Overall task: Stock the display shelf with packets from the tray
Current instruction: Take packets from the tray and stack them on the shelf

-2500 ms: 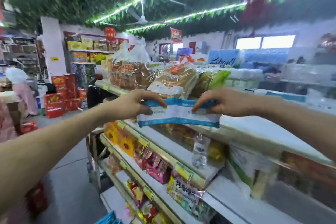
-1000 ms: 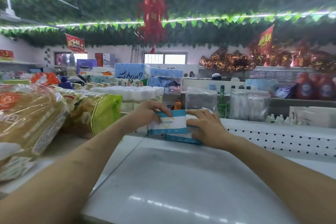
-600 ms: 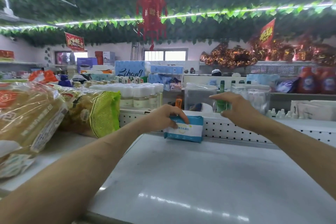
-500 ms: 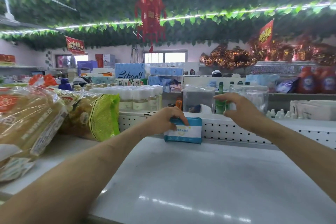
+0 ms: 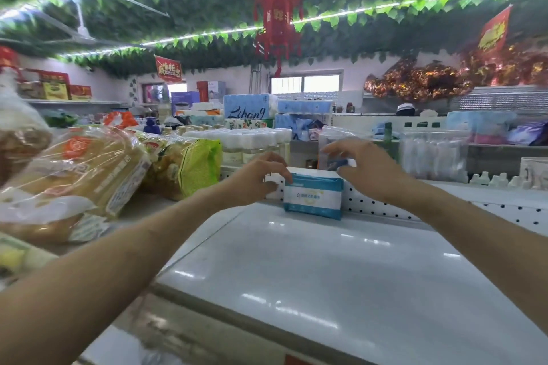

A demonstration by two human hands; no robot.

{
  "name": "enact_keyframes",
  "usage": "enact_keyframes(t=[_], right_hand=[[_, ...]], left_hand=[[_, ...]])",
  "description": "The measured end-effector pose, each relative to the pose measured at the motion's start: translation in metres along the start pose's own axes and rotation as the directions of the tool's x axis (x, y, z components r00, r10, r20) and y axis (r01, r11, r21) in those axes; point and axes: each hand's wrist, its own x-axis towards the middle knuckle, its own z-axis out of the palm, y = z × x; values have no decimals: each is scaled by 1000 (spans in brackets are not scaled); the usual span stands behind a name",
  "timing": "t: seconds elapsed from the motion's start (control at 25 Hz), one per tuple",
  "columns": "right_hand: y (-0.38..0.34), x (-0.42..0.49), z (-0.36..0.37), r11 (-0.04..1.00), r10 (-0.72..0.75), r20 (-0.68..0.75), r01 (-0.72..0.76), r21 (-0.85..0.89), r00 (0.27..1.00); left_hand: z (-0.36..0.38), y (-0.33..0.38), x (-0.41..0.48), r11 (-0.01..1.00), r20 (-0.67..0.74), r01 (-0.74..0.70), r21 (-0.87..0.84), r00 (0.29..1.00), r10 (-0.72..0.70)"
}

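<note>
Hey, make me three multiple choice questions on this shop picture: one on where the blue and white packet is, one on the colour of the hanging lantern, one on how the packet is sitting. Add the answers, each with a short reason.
1. Where is the blue and white packet?
A. At the back of the white shelf, against the perforated back panel
B. At the front edge
C. On the floor

2. What colour is the hanging lantern?
A. Blue
B. Yellow
C. Red

3. How does the packet sit?
A. Lying flat
B. Standing upright on its long edge
C. Lifted in the air

Answers:
1 A: the holed panel runs right behind it.
2 C: its body and tassels are red.
3 B: its printed face looks forward and its lower edge rests on the shelf.
</note>
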Motion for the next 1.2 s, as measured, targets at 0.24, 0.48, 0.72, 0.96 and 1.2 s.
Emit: enact_keyframes(t=[0.24,0.48,0.72,0.96,1.2], right_hand=[[-116,19,30,913,-405,287,402,74,868],[-290,-51,118,587,-765,550,716,379,336],[-360,-187,254,473,-653,752,724,502,-94],[-396,-333,360,469,-763,646,651,597,-43],[-411,-366,406,500,-756,647,725,474,99]], left_hand=[[-80,10,-150,965,-157,256,63,957,-243],[-108,36,-409,718,-312,682,139,719,-622],[-31,80,-644,443,71,873,204,438,-896],[40,123,-790,527,188,803,278,493,-850],[54,121,-854,462,128,795,394,451,-884]])
